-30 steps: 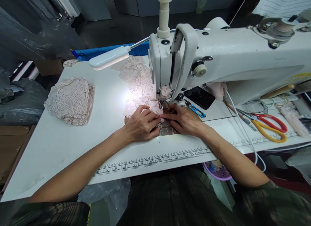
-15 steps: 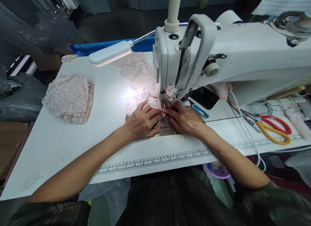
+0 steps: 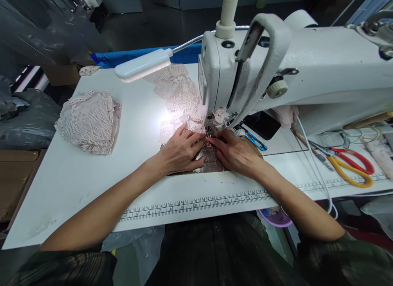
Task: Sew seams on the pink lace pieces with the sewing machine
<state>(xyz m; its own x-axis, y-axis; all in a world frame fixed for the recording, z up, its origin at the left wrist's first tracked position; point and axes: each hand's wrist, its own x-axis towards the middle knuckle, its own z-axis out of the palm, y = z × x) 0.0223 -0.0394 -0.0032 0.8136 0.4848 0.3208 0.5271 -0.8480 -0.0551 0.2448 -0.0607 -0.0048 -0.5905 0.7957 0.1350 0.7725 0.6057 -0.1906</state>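
Pale pink lace fabric runs over the tabletop to the needle area of a white sewing machine. Across its near end lies my left hand, fingers stretched and thumb apart, pressing the lace down just left of the presser foot. My right hand is closed, its fingertips pinching the lace edge right in front of the foot. Both hands' fingertips nearly meet there. Under them shows a brownish shiny plate. The fingers partly hide the lace edge.
A pile of lace pieces sits on the left of the table. A lit lamp hangs over the work. Right of my hand lie blue thread snips, a black phone and scissors. A ruler strip lines the front edge.
The whole view has shifted slightly, so the machine appears a little further right. Both hands keep nearly the same place at the foot, with the lace still under them.
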